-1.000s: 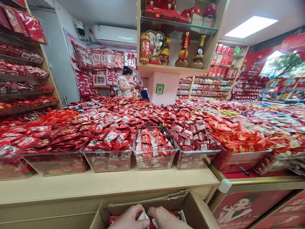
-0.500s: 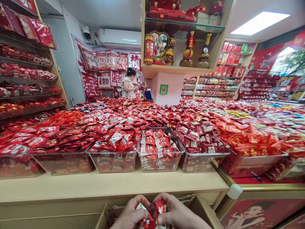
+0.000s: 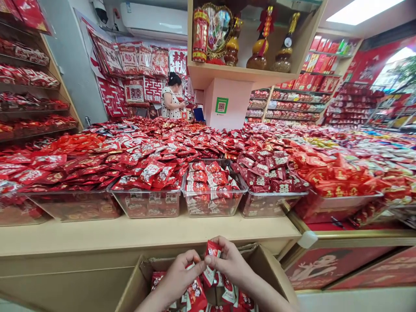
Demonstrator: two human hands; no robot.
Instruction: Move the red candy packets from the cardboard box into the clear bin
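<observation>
Over an open cardboard box [image 3: 274,277] of red and white wrapped packets, my left hand [image 3: 182,275] is closed on a red packet [image 3: 196,292] that hangs below its fingers. Beside it, my right hand [image 3: 229,262] pinches another red and white packet [image 3: 212,249] between thumb and fingers. The two hands nearly touch. Straight ahead on the counter, a clear bin [image 3: 211,209] holds similar packets stacked in rows.
More clear bins of red packets line the wooden counter [image 3: 156,232], with a wide heap behind them. A display cabinet [image 3: 247,73] stands on a pillar in the middle. A person [image 3: 171,97] stands at the back left. Shelves flank both sides.
The view has tilted down, so more of the box and its packets shows. Both hands sit higher in the picture, and the right hand's packet is raised above the left hand's.
</observation>
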